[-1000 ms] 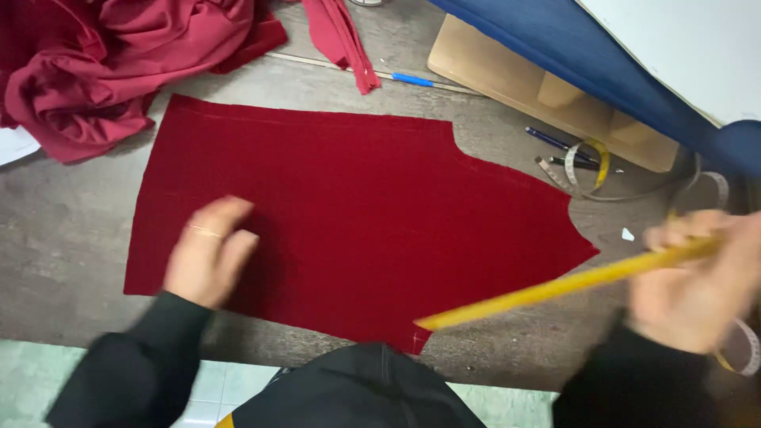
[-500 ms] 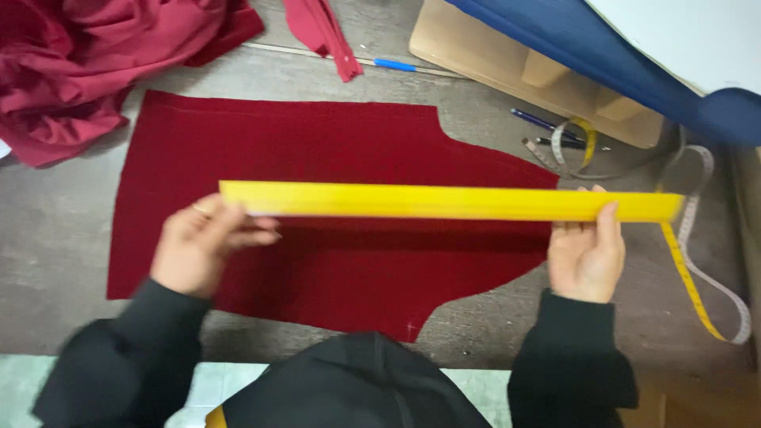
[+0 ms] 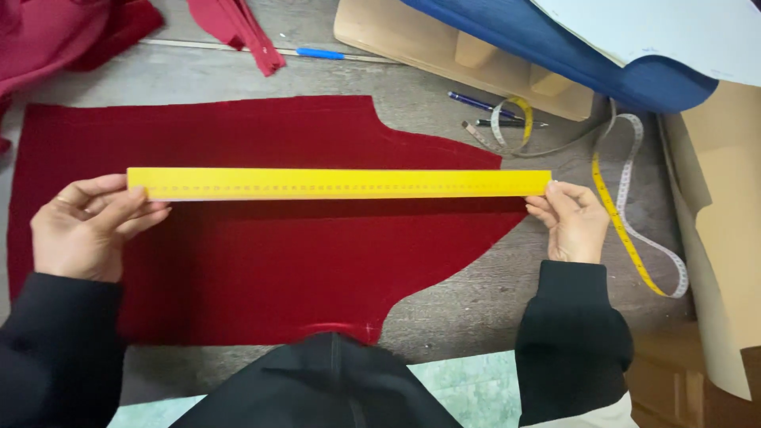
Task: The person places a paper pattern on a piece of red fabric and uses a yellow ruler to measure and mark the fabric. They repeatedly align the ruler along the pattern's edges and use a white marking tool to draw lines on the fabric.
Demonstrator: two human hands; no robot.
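A long yellow ruler (image 3: 339, 183) lies level across a cut piece of dark red fabric (image 3: 261, 254) spread flat on the grey table (image 3: 476, 301). My left hand (image 3: 83, 230) pinches the ruler's left end between thumb and fingers. My right hand (image 3: 572, 222) holds the ruler's right end, just past the fabric's pointed right edge. Both arms wear black sleeves.
A yellow and white tape measure (image 3: 634, 214) curls at the right beside two pens (image 3: 483, 105). A blue pen (image 3: 321, 54) and red fabric scraps (image 3: 238, 28) lie at the back. A wooden block (image 3: 444, 47), blue cloth (image 3: 571, 55) and brown card (image 3: 717, 214) crowd the right.
The ruler, first held tilted in my right hand alone, now lies level across the fabric. My left hand left the cloth and took the ruler's left end.
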